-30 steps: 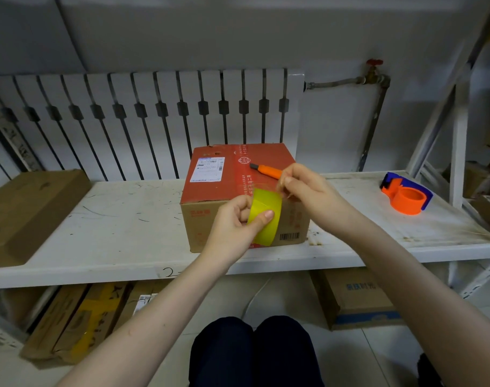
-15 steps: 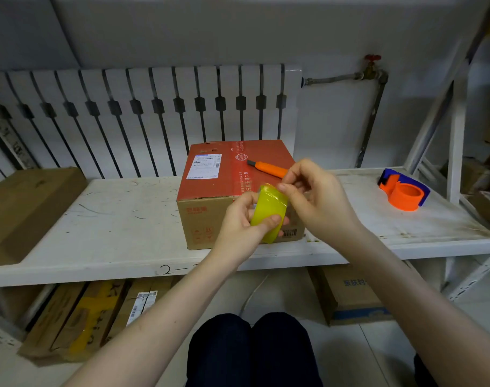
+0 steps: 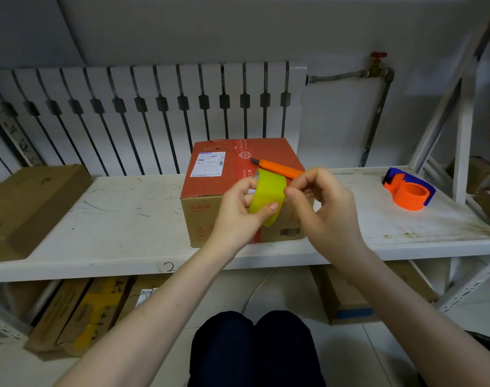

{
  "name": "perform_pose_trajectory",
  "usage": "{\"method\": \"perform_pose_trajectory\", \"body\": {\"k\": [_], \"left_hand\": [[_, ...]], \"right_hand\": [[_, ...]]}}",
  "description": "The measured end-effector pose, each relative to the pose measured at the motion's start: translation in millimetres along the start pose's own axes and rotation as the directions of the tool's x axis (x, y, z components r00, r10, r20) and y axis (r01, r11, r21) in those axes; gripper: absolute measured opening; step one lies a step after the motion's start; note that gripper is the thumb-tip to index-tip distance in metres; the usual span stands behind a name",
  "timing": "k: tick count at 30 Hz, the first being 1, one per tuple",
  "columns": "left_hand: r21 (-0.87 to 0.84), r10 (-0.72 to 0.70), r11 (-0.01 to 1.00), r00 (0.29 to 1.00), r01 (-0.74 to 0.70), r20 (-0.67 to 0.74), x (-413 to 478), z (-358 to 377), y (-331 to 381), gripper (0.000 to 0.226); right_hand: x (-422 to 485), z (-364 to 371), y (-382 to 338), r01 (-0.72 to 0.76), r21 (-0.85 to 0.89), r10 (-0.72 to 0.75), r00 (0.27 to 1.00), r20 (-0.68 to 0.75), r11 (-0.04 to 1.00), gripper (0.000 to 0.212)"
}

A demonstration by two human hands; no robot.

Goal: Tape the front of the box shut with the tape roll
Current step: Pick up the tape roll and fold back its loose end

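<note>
- The shelf [image 3: 112, 219] is white and scuffed, with a handwritten "2" on its front edge; a radiator [image 3: 143, 115] stands behind it.
- A flat carton [image 3: 28, 202] lies at the shelf's left end.
- The box [image 3: 210, 188] sits mid-shelf with its front face toward the person; the top is red with a white shipping label and a column of print too small to read (the brown front carries a red stamp and a barcode).
- The left hand [image 3: 238, 213] is clenched on the tape roll [image 3: 267, 196], thumb on the outer face and fingers through the core.
- The right hand [image 3: 322, 208] pinches at the roll's right edge.
- A dispenser [image 3: 408, 191], orange and blue, rests well to the right.
- The roll, yellow-green, is held in the air before the box front, band standing roughly upright and tilted slightly.
- A cutter [image 3: 277, 168], orange, lies on the box top, long axis running from back left to front right.
</note>
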State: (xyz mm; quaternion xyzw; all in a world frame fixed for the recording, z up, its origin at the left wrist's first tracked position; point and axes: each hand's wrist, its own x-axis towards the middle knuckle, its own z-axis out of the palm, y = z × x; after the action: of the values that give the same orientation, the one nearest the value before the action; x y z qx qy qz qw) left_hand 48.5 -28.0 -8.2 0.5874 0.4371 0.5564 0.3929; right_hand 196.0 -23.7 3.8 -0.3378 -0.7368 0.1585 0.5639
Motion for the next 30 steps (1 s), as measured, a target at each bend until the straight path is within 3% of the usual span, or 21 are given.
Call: {"method": "perform_pose_trajectory", "body": {"k": [3,7,12,20,30], "left_hand": [[0.046,0.080,0.996,0.997,-0.079,-0.012,3,-2,2,0.027],[0.080,0.148,0.986,0.989,-0.145,-0.027,3,0,4,0.031],[0.111,0.167,0.980,0.985,-0.163,-0.029,1,4,3,0.028],[0.128,0.159,0.980,0.987,-0.153,-0.035,0,6,-1,0.029],[0.131,0.171,0.977,0.985,-0.166,-0.025,-2,9,-1,0.025]], "right_hand": [[7,-5,-4,-0.187,0.163,0.170,0.979,0.114,0.969,0.007],[15,-9,-6,-0.315,0.305,0.265,0.944,0.195,0.899,0.010],[20,-8,-5,-0.366,0.308,0.310,0.926,0.216,0.878,0.009],[22,-3,-1,-0.408,0.301,0.385,0.913,0.134,0.862,0.011],[25,-1,-4,-0.408,0.091,0.411,0.911,-0.017,0.908,0.013]]}}
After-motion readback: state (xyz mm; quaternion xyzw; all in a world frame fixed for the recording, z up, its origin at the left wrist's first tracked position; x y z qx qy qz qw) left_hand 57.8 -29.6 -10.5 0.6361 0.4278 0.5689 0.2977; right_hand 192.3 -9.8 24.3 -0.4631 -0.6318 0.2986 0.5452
